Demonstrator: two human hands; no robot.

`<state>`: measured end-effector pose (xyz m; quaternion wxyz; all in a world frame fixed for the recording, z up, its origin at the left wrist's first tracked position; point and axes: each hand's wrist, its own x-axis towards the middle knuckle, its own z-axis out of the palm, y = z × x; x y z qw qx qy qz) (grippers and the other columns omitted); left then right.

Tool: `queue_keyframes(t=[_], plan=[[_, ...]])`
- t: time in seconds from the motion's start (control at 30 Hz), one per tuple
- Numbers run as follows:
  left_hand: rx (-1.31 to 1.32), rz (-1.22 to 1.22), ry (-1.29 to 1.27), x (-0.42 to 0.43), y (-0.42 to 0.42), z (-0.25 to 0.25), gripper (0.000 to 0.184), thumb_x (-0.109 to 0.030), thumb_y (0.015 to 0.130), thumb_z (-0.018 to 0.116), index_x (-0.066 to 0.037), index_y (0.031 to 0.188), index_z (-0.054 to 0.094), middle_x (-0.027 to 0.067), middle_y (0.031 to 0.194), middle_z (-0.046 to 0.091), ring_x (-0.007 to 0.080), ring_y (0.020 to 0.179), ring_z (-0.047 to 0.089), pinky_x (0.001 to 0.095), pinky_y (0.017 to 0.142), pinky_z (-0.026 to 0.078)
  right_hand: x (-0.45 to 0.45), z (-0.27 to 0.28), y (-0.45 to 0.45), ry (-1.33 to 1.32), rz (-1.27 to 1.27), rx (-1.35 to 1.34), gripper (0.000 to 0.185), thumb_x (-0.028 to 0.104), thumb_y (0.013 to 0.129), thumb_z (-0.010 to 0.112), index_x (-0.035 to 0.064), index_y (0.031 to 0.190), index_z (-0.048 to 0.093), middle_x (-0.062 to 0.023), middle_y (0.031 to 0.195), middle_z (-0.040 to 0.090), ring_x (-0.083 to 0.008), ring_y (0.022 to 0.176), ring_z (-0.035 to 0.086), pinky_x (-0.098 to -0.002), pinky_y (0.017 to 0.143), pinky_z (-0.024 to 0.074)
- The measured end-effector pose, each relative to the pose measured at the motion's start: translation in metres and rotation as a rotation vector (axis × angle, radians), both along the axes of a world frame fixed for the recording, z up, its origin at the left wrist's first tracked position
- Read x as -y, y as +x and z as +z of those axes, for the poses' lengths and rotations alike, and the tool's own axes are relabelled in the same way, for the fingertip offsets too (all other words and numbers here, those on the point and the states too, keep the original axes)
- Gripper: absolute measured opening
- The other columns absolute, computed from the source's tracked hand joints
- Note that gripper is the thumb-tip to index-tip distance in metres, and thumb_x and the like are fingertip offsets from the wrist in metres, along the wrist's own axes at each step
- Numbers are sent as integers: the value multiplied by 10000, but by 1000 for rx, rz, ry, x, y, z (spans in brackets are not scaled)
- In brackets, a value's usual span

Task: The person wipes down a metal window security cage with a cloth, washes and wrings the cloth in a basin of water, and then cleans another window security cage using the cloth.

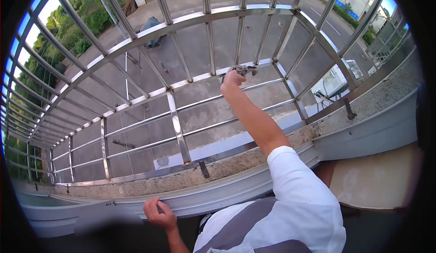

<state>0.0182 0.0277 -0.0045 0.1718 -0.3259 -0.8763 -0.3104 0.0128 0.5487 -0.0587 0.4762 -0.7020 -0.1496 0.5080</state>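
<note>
My right hand is stretched out through the window and closed on a crumpled grey-brown cloth. The cloth lies against the lower outer rail of a shiny metal window cage, at the foot of its upright bars. Nearer to me, my left hand rests at the inner edge of the window frame, its fingers curled; whether anything is inside them is hidden.
Two thin bars and flat crosspieces form the cage floor. A rough concrete sill with small dark brackets runs before it. An outdoor unit hangs at the right. Paved ground lies far below.
</note>
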Motion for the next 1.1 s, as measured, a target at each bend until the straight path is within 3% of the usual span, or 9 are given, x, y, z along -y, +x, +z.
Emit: queue_keyframes(t=[0.07,0.17,0.23,0.33,0.53,0.57,0.77,0.97,1.1], plan=[[-11,-7,6,1,-2,-3,130,5,760,525,2,843,625,145,861,592,321,860,562,410,795,449,45,9,-33,61,15,-443,475,67,865,408,38,1320,278,-182,1312,445,-291,1201,468,-384,992,391],[-20,-6,14,6,-2,-8,132,5,763,523,1,846,626,143,866,590,318,865,560,409,797,449,90,-19,-87,-101,328,-1023,189,-13,850,416,59,942,565,-60,876,620,-204,673,612,-389,572,505],[-28,6,25,3,-3,-7,135,5,764,522,1,850,626,141,869,589,317,869,559,409,798,449,103,-72,-153,-7,672,-893,220,-41,849,403,53,965,565,-85,879,620,-210,705,628,-411,588,521],[3,36,23,6,2,-4,137,7,763,522,2,852,626,143,876,591,316,873,557,407,801,449,94,-50,-135,-77,618,-1050,192,-32,858,410,28,967,556,-111,884,620,-235,725,639,-434,618,535],[-12,50,60,2,3,-4,109,-5,770,534,1,841,617,138,876,592,312,871,557,403,808,447,6,-17,0,-95,283,-805,279,24,892,361,86,1064,572,-108,1039,634,-293,871,637,-546,820,448],[8,50,44,1,4,0,107,-5,768,535,-1,838,616,137,873,593,312,870,559,403,808,447,-15,-23,21,-12,241,-808,228,16,890,373,-8,1053,531,-153,986,592,-288,793,648,-469,638,565],[9,34,20,0,2,2,105,-1,760,537,-6,828,616,136,860,597,314,864,562,404,807,448,-90,7,146,285,-74,-424,284,76,866,444,-104,1076,509,-188,1053,600,-272,907,643,-380,703,568],[10,28,4,-3,1,5,106,-6,757,538,-11,827,618,137,857,596,316,863,561,406,808,447,-71,5,88,118,-108,10,326,116,840,487,-105,1079,510,-241,1101,598,-329,986,626,-380,787,533],[21,19,9,-3,3,7,112,-6,757,536,-14,830,620,137,854,593,317,863,560,407,810,447,-22,-15,3,88,-139,-168,247,73,845,461,-13,1053,561,-124,1031,627,-262,934,616,-349,760,482]])
